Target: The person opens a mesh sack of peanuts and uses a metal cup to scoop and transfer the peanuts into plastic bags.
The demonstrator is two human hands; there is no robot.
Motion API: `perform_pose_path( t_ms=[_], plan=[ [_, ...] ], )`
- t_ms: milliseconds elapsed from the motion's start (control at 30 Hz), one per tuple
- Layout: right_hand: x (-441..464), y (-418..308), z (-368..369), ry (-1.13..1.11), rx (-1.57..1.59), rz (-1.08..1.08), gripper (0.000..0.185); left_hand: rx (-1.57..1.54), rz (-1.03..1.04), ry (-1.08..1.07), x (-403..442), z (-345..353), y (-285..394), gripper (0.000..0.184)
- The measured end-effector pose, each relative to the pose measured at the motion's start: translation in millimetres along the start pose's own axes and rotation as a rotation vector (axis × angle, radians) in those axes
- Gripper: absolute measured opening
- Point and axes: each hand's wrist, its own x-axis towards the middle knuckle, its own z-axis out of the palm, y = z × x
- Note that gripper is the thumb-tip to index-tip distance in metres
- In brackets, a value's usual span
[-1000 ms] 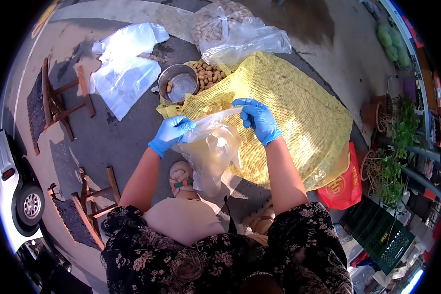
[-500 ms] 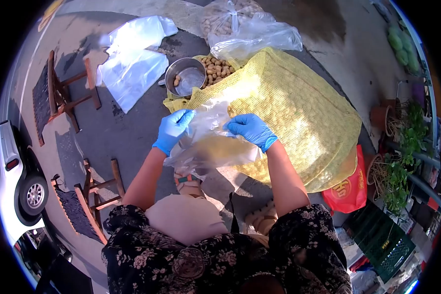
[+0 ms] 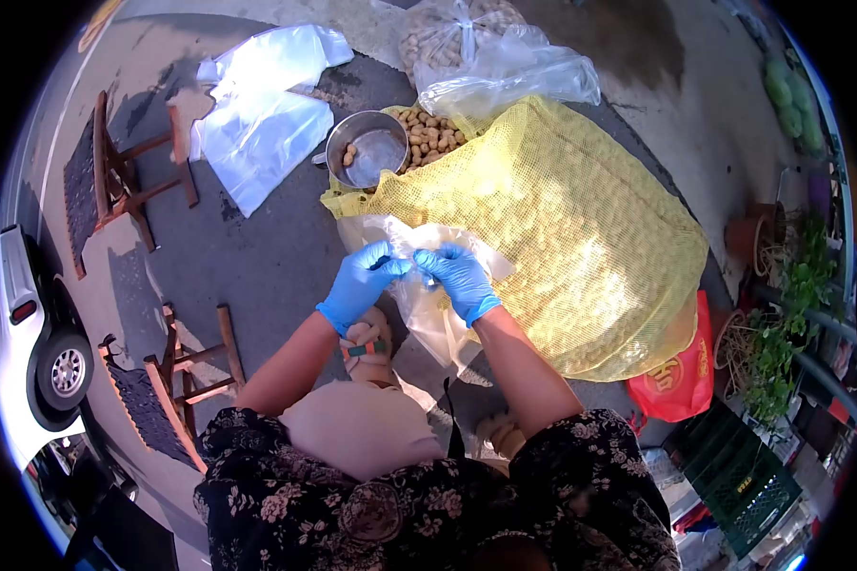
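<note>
Both my hands wear blue gloves and pinch a clear plastic bag (image 3: 428,312) near its top edge. My left hand (image 3: 360,284) and my right hand (image 3: 457,280) almost touch, with the bag gathered between the fingers and hanging below them. Just beyond lies a large yellow mesh sack (image 3: 562,247) full of what look like peanuts. At the sack's mouth, loose peanuts (image 3: 432,138) show beside a metal pot (image 3: 379,152), which has a few peanuts inside.
Flat plastic bags (image 3: 267,128) lie at the upper left. A tied clear bag of peanuts (image 3: 457,38) stands at the back. Two wooden folding stools (image 3: 192,366) are on the left, near a parked white car (image 3: 29,324). On the right are a red bag (image 3: 681,376), a green crate (image 3: 738,476) and potted plants.
My hands have come together from a wider spacing. The bag, spread out between them before, is now bunched and hangs narrower.
</note>
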Motion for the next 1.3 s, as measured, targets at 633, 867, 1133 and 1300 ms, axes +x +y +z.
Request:
perform_pose_path(
  t_ms=[633, 867, 1133, 1300],
  plan=[
    [17, -75, -60, 0.261, 0.231, -0.058, 0.017, -0.357, -0.205, 0.398, 0, -120, -57, 0.03],
    [14, -80, -21, -0.013, -0.251, -0.313, 0.016, 0.76, 0.573, 0.485, 0, -65, 70, 0.061],
    [-1, -88, -12, 0.106, -1.294, -0.45, 0.03, 0.399, 0.256, 0.378, 34, -90, 6, 0.031],
    [2, -76, -46, 0.186, -1.63, -0.396, 0.045, -0.162, -0.033, 0.528, -3, -121, 1, 0.019]
  ],
)
